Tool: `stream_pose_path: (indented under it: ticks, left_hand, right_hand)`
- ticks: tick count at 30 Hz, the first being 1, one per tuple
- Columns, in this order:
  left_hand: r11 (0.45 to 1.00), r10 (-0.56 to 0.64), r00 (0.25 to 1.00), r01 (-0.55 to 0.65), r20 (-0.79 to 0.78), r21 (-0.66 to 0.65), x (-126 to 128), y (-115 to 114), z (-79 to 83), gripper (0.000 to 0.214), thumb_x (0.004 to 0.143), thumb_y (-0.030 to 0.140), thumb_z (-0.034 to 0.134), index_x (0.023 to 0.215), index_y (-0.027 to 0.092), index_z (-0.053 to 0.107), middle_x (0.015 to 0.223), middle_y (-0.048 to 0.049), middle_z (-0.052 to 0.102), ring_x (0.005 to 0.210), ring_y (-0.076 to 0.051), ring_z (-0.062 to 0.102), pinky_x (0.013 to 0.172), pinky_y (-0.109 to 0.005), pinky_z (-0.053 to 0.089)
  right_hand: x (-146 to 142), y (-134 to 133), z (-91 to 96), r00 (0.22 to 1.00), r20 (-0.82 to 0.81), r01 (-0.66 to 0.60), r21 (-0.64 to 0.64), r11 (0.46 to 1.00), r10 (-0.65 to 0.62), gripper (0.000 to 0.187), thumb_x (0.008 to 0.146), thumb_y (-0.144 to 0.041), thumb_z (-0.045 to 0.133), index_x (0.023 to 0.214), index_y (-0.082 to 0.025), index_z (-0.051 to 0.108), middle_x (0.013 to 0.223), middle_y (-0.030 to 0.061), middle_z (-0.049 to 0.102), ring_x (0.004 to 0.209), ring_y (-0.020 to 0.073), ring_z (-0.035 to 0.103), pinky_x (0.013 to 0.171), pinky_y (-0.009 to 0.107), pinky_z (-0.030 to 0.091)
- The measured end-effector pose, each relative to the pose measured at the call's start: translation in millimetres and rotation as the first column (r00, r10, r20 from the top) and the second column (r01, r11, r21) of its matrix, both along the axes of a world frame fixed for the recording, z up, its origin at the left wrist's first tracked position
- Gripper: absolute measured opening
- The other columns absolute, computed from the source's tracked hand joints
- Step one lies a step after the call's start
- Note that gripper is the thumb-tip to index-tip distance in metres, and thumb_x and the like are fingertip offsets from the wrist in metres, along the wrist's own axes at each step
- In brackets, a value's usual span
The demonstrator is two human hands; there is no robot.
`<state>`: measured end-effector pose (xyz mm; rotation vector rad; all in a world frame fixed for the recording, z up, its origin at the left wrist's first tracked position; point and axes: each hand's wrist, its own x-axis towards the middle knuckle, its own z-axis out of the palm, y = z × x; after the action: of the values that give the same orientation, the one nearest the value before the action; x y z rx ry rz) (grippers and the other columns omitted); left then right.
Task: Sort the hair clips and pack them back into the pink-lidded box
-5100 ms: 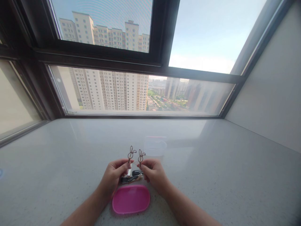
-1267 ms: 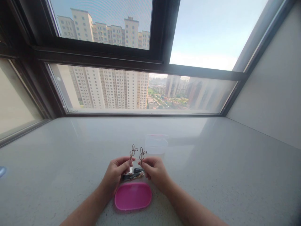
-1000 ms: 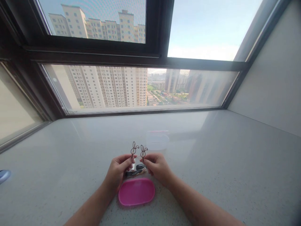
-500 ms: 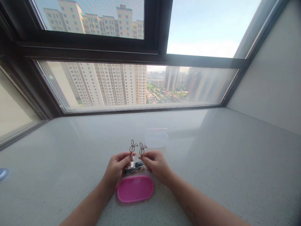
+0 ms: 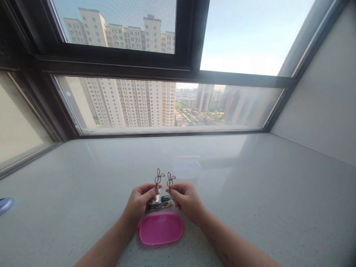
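Note:
My left hand pinches a brown hair clip whose top is a rabbit-head outline with one bent ear. A matching rabbit hair clip stands upright between the fingertips of my right hand. The two clips are side by side, a small gap apart. Below them, between my hands, lie several dark and light hair clips, partly hidden by my fingers. Closest to me is a pink oval tray, just under those clips, with a raised rim.
A clear plastic bag lies flat on the pale speckled sill beyond my hands. At the far left edge sits a bluish object, cut off by the frame. The dark window frame borders the sill at the back.
The whole view has shifted slightly, so everything appears a little lower and to the right. Both hands keep their hold on the rabbit clips, with hardly any other movement.

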<state>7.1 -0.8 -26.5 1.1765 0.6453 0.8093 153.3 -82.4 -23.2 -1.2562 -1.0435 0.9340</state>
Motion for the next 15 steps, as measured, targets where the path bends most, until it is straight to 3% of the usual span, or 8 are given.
stream_pose_path:
  ticks: [5, 15]
  left_hand:
    - [1.000, -0.007, 1.000, 0.007, -0.003, 0.007, 0.2, 0.9, -2.0, 0.015, 0.068, 0.025, 0.068, 0.068, 0.010, 0.068, 0.065, -0.0023, 0.057, 0.052, -0.006, 0.041, 0.048, -0.018, 0.033]
    - [1.000, -0.018, 1.000, 0.018, -0.024, 0.016, 0.0, 4.2, -5.8, 0.017, 0.068, 0.027, 0.068, 0.073, 0.011, 0.069, 0.064, -0.0022, 0.058, 0.053, -0.008, 0.043, 0.051, -0.020, 0.033]
  right_hand:
    - [-0.4, 1.0, -1.2, 1.000, -0.015, -0.003, 0.011, 1.000, 0.003, 0.027, 0.073, -0.036, 0.059, 0.067, -0.010, 0.063, 0.040, -0.0054, 0.041, 0.034, 0.0056, 0.036, 0.033, 0.017, 0.025]
    - [-0.4, 2.5, -2.9, 1.000, 0.004, -0.005, -0.018, 1.000, 0.005, 0.027, 0.073, -0.035, 0.059, 0.069, -0.009, 0.065, 0.040, -0.0047, 0.042, 0.033, 0.0051, 0.035, 0.032, 0.016, 0.025]
